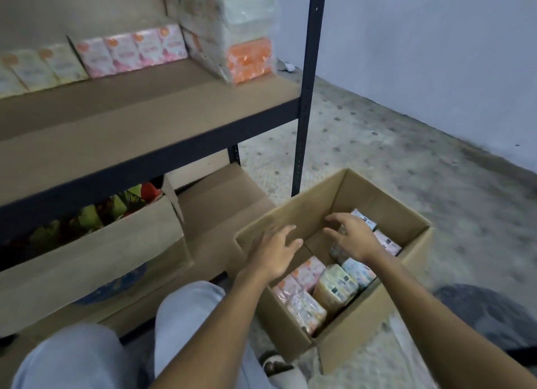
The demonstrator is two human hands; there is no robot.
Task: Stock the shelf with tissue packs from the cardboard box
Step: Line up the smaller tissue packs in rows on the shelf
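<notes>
Head: rectangular cardboard box (pixel 363 327), glossy plastic-wrapped tissue packs (pixel 334 290).

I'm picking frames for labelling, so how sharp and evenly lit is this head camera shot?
Head view: dim, flat light; blur smears the left hand and the pink packs on the shelf; the wide lens leans the shelf post; tissue packs in the cardboard box look soft, labels unreadable.

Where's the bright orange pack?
In the head view, the orange pack sits on the shelf at its right end, under a wrapped stack, between the pink packs and the dark post.
</notes>
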